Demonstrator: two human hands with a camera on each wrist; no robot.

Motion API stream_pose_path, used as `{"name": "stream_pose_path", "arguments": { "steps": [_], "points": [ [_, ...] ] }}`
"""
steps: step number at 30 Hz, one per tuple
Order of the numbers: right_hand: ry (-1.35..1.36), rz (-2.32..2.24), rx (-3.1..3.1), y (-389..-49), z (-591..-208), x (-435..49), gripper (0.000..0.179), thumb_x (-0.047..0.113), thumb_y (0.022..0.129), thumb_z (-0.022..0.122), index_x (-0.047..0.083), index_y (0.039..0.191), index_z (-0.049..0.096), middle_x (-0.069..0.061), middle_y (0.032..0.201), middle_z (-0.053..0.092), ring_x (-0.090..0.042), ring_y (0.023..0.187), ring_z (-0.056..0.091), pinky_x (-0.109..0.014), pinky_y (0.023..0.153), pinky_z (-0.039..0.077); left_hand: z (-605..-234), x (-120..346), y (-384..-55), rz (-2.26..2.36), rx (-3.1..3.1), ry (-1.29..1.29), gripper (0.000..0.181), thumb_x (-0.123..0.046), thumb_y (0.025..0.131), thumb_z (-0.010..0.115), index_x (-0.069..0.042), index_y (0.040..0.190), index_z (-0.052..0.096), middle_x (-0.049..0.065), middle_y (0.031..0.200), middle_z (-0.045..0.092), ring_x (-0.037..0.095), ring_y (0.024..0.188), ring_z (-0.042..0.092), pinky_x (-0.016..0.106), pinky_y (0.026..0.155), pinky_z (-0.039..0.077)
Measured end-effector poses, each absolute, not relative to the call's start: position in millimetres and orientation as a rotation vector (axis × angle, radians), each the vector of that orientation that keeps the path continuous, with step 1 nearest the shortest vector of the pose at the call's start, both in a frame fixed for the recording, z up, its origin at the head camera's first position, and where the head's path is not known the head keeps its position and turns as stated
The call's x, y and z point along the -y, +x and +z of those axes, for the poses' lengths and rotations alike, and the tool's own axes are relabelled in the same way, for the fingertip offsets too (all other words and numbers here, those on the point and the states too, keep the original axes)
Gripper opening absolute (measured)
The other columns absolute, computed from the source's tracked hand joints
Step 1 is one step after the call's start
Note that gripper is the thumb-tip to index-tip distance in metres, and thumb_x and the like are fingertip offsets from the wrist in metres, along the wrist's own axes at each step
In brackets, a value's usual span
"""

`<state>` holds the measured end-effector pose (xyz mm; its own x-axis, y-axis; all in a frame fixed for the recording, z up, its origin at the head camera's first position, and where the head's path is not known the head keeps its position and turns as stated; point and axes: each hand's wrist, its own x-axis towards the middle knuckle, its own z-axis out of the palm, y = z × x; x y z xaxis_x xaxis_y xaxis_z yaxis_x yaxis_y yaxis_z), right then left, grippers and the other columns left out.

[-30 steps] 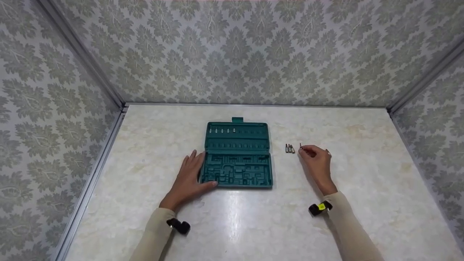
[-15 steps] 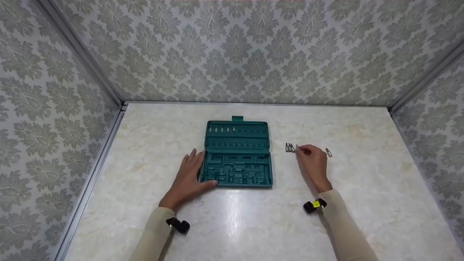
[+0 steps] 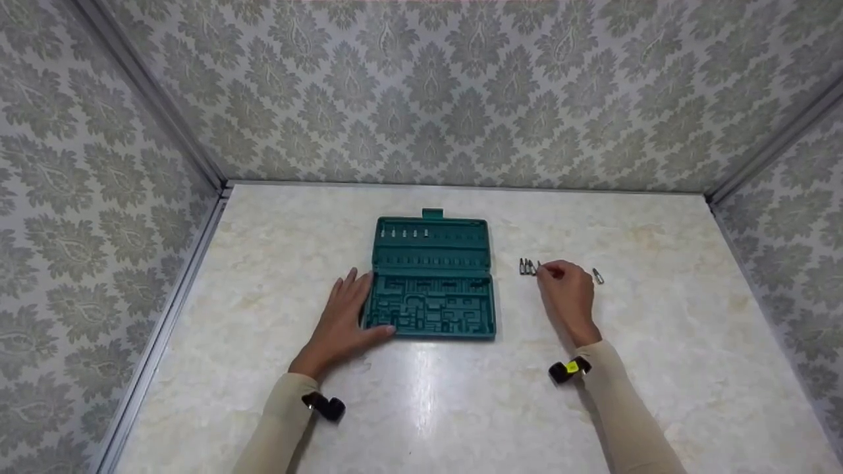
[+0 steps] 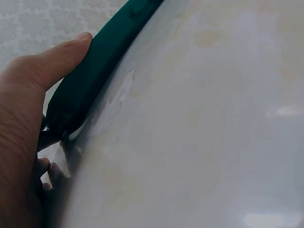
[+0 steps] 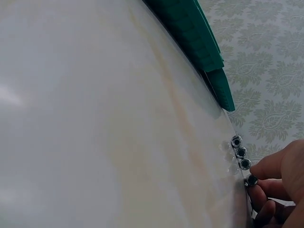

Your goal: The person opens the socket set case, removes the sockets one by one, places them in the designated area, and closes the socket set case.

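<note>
An open green plastic tool case (image 3: 431, 259) lies on the table with its moulded compartments facing up. My left hand (image 3: 339, 326) rests at its left edge, thumb on the near left corner, fingers spread along the side. To the right of the case, my right hand (image 3: 570, 296) pinches a small metal bit socket (image 5: 251, 180) between thumb and fingers, close over the table. Three similar bit sockets (image 3: 527, 266) lie side by side just left of those fingertips. In the right wrist view their round hollow ends face the camera.
One more bit socket (image 3: 598, 276) lies alone right of my right hand. Several small silver pieces (image 3: 404, 233) sit in the top row of the case lid. The table (image 3: 421, 401) has a pale marbled top, with patterned walls (image 3: 428, 85) behind and at both sides.
My right hand has shifted slightly left toward the three bit sockets, bringing the one it pinches beside them. The lone bit socket at the right has come into sight. My left hand stays put.
</note>
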<state>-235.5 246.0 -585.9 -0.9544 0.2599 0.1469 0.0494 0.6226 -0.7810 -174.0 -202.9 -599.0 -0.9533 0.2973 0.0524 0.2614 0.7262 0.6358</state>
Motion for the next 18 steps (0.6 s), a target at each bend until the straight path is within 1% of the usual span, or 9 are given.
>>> {"name": "stream_pose_path", "arguments": {
  "steps": [6, 11, 14, 18],
  "points": [
    [-0.270, 1.242, 2.617, -236.0, -587.0, -244.6, 0.022, 0.023, 0.104, 0.074, 0.005, 0.110, 0.083, -0.011, 0.100, 0.078, -0.028, 0.088, 0.069, -0.042, 0.080, 0.053, -597.4, 201.6, -175.0, 1.060, -2.876, 0.476, 0.124, -0.075, 0.086, 0.078, -0.012, 0.177, 0.021, 0.011, 0.182, 0.026, 0.031, 0.172, 0.006, 0.052, 0.138, 0.000],
    [-0.274, 1.272, 2.572, -238.2, -583.8, -241.8, 0.021, 0.023, 0.105, 0.074, 0.004, 0.109, 0.083, -0.011, 0.098, 0.077, -0.026, 0.087, 0.068, -0.039, 0.078, 0.052, -599.2, 203.1, -175.0, 1.059, -2.877, 0.471, 0.124, -0.076, 0.086, 0.077, -0.014, 0.178, 0.020, 0.009, 0.182, 0.025, 0.030, 0.172, 0.005, 0.051, 0.138, 0.000],
    [-0.222, 1.278, 2.521, -241.8, -577.7, -237.4, 0.020, 0.021, 0.106, 0.074, 0.003, 0.108, 0.083, -0.011, 0.097, 0.077, -0.025, 0.086, 0.067, -0.036, 0.076, 0.051, -599.8, 203.8, -174.8, 1.068, -2.870, 0.461, 0.125, -0.077, 0.086, 0.076, -0.014, 0.178, 0.019, 0.009, 0.183, 0.023, 0.030, 0.172, 0.004, 0.051, 0.138, -0.001],
    [-0.085, 1.261, 2.503, -246.8, -567.8, -226.9, 0.018, 0.017, 0.105, 0.074, 0.001, 0.107, 0.083, -0.013, 0.096, 0.077, -0.025, 0.084, 0.065, -0.035, 0.075, 0.050, -599.9, 203.0, -175.1, 1.070, -2.862, 0.453, 0.125, -0.077, 0.086, 0.076, -0.015, 0.178, 0.019, 0.008, 0.183, 0.022, 0.029, 0.172, 0.003, 0.051, 0.138, -0.001]
  ]
}}
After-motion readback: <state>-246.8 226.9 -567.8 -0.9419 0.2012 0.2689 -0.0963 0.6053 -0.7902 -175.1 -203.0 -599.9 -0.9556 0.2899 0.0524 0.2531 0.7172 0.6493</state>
